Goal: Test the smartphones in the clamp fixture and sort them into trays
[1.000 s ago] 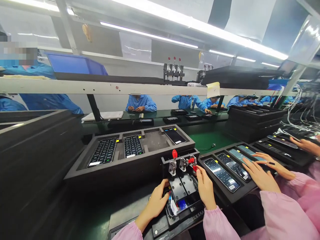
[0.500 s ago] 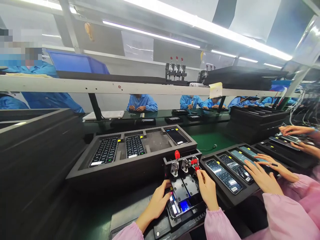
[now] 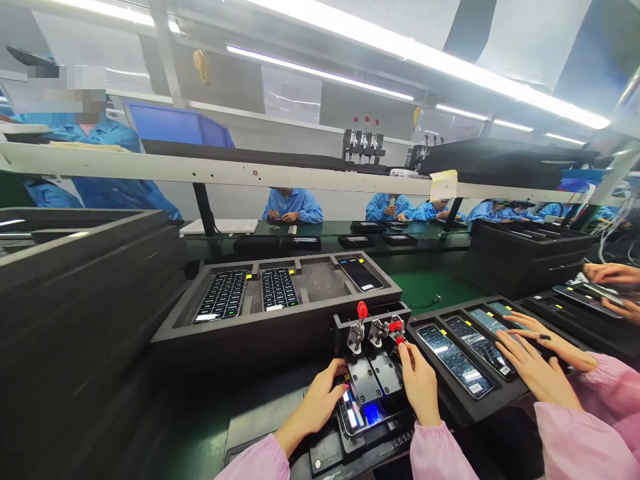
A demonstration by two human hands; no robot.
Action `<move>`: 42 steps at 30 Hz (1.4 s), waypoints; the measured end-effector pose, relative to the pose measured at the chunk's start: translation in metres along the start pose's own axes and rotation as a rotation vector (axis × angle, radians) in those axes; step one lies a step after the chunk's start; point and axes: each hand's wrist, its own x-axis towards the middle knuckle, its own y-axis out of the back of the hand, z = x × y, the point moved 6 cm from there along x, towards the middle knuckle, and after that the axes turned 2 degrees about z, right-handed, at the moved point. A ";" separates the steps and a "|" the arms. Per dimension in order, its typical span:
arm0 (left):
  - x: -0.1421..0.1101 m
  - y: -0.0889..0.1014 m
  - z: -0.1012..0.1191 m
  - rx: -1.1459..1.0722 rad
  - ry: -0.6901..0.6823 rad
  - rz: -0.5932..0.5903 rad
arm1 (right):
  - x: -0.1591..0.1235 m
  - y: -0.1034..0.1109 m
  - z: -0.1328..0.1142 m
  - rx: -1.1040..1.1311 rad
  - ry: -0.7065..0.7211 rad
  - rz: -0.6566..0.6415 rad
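A black clamping fixture [image 3: 367,377] with red-tipped toggle clamps stands in front of me. A phone [image 3: 350,410] with its screen lit lies in it, partly under the black pressure plates. My left hand [image 3: 320,397] is closed at the fixture's left side, thumb on the phone's left edge; its other fingertips are partly hidden. On the right, my right hand [image 3: 419,383] pinches the red-tipped lever [image 3: 399,339] of the rightmost toggle clamp between thumb and fingers. The middle clamp's handle also leans over, while the left clamp's red handle [image 3: 363,310] points up.
Behind the fixture sits a black foam tray [image 3: 200,333] holding phones. To the right, another foam tray [image 3: 465,403] holds more phones, with a co-worker's hands [image 3: 533,363] over it. Stacked black trays [image 3: 75,333] rise at the left. A white shelf beam [image 3: 300,177] crosses ahead.
The view has shifted slightly, so the scene appears farther right. Both my hands keep their places on the phone and the clamp lever.
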 end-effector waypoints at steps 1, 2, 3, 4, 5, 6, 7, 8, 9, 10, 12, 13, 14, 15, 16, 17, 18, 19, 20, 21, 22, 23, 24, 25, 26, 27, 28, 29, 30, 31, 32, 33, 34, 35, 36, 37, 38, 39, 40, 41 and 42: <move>0.000 0.000 0.000 0.000 -0.003 -0.003 | 0.000 0.000 0.000 -0.003 -0.006 -0.008; 0.000 0.000 0.001 0.001 -0.006 -0.005 | 0.000 0.000 0.000 -0.009 -0.012 -0.013; 0.000 0.000 0.001 0.002 -0.008 -0.006 | 0.000 0.000 0.000 -0.018 -0.018 -0.013; 0.000 -0.001 0.001 0.003 -0.010 -0.006 | 0.000 0.000 -0.001 -0.027 -0.021 -0.012; 0.000 -0.001 0.001 0.005 -0.012 -0.006 | 0.000 0.001 -0.001 -0.037 -0.022 -0.010; 0.000 -0.001 0.001 0.009 -0.014 -0.006 | 0.000 0.001 -0.002 -0.043 -0.022 -0.007; 0.000 -0.001 0.000 0.013 -0.015 -0.005 | 0.000 0.001 -0.002 -0.049 -0.019 -0.008; 0.000 -0.001 0.000 0.018 -0.017 -0.005 | 0.001 0.001 -0.003 -0.056 -0.015 -0.011; 0.000 -0.001 0.000 0.024 -0.018 -0.005 | 0.001 0.001 -0.003 -0.063 -0.011 -0.015; -0.001 -0.001 -0.001 0.032 -0.019 -0.006 | 0.001 0.002 -0.003 -0.070 -0.004 -0.022; -0.002 0.000 -0.001 0.050 -0.020 -0.004 | 0.001 0.002 -0.005 -0.083 0.021 -0.029; -0.003 0.001 -0.001 0.060 -0.020 -0.002 | 0.001 0.002 -0.005 -0.086 0.036 -0.027; -0.004 0.001 -0.001 0.072 -0.020 -0.002 | 0.001 0.002 -0.006 -0.086 0.049 -0.024; -0.005 0.002 -0.001 0.084 -0.020 -0.001 | 0.000 0.002 -0.007 -0.084 0.061 -0.018; -0.006 0.002 -0.001 0.096 -0.019 0.001 | 0.000 0.002 -0.007 -0.080 0.069 -0.010; -0.008 0.003 -0.001 0.108 -0.018 0.005 | 0.000 0.002 -0.007 -0.071 0.072 0.001; -0.009 0.003 -0.001 0.117 -0.018 0.009 | 0.000 0.002 -0.006 -0.061 0.074 0.007; -0.010 0.003 -0.001 0.125 -0.017 0.015 | 0.000 0.003 -0.006 -0.052 0.077 0.014; -0.011 0.003 -0.001 0.131 -0.016 0.022 | 0.001 0.003 -0.005 -0.044 0.079 0.019; -0.012 0.003 -0.001 0.135 -0.016 0.028 | 0.002 0.003 -0.005 -0.038 0.082 0.017; -0.012 0.003 -0.001 0.139 -0.016 0.034 | 0.002 0.003 -0.005 -0.033 0.086 0.011; -0.012 0.003 -0.002 0.142 -0.015 0.040 | 0.003 0.004 -0.005 -0.030 0.089 0.004; -0.012 0.003 -0.003 0.145 -0.013 0.046 | 0.003 0.004 -0.006 -0.030 0.092 -0.005; -0.013 0.003 -0.004 0.149 -0.010 0.050 | 0.004 0.004 -0.006 -0.031 0.094 -0.013; -0.013 0.003 -0.005 0.154 -0.007 0.053 | 0.004 0.005 -0.007 -0.033 0.097 -0.022; -0.014 0.003 -0.005 0.159 -0.004 0.053 | 0.003 0.005 -0.007 -0.035 0.101 -0.031; -0.016 0.004 -0.006 0.164 0.000 0.052 | 0.003 0.005 -0.008 -0.037 0.104 -0.037; -0.017 0.004 -0.006 0.172 0.003 0.049 | 0.003 0.005 -0.009 -0.038 0.106 -0.041; -0.020 0.005 -0.005 0.180 0.006 0.043 | 0.003 0.006 -0.010 -0.038 0.109 -0.046; -0.022 0.006 -0.005 0.190 0.008 0.036 | 0.003 0.006 -0.011 -0.037 0.111 -0.048; -0.025 0.007 -0.004 0.200 0.011 0.025 | 0.002 0.005 -0.011 -0.036 0.111 -0.050; -0.028 0.008 -0.003 0.211 0.014 0.011 | 0.002 0.005 -0.012 -0.034 0.111 -0.051; -0.031 0.008 -0.002 0.218 0.016 -0.005 | 0.002 0.005 -0.013 -0.032 0.110 -0.051; -0.033 0.008 -0.002 0.226 0.018 -0.023 | 0.002 0.005 -0.013 -0.030 0.108 -0.051; -0.035 0.007 -0.001 0.238 0.021 -0.043 | 0.001 0.004 -0.013 -0.029 0.104 -0.048; -0.036 0.006 -0.001 0.255 0.023 -0.063 | 0.001 0.004 -0.013 -0.028 0.102 -0.047; -0.038 0.005 -0.002 0.278 0.023 -0.079 | 0.001 0.003 -0.013 -0.026 0.100 -0.049; -0.038 0.004 -0.003 0.307 0.020 -0.090 | 0.001 0.003 -0.013 -0.025 0.099 -0.051; -0.039 0.003 -0.003 0.339 0.014 -0.098 | 0.001 0.003 -0.014 -0.023 0.099 -0.055; -0.039 0.002 -0.004 0.369 0.004 -0.102 | 0.001 0.003 -0.014 -0.022 0.099 -0.056; -0.039 0.001 -0.005 0.392 -0.007 -0.104 | 0.001 0.003 -0.014 -0.021 0.099 -0.054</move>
